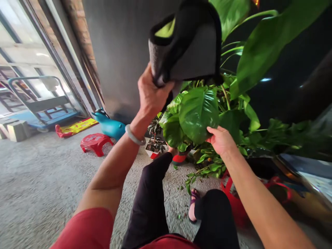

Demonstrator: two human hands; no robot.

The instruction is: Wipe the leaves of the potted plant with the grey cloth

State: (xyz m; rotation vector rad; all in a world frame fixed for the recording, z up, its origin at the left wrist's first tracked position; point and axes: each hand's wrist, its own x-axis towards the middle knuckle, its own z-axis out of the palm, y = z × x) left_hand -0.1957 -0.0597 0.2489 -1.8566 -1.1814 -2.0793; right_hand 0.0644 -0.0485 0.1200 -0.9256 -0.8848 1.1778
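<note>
My left hand is raised and closed around the lower corner of a grey fabric piece with black edging and a lime-green inner side. What exactly this piece is, I cannot make out. Below and to its right, my right hand pinches the edge of a broad, glossy green leaf between thumb and fingers. That leaf belongs to a dense clump of potted plants, and larger leaves arch above it at the upper right. Part of the foliage behind the fabric is hidden.
Small pots, one a red pot, stand by my feet. A red bucket is at the right. Leftward on the concrete floor are a red stool, a teal animal toy and a blue platform trolley. A dark wall rises behind.
</note>
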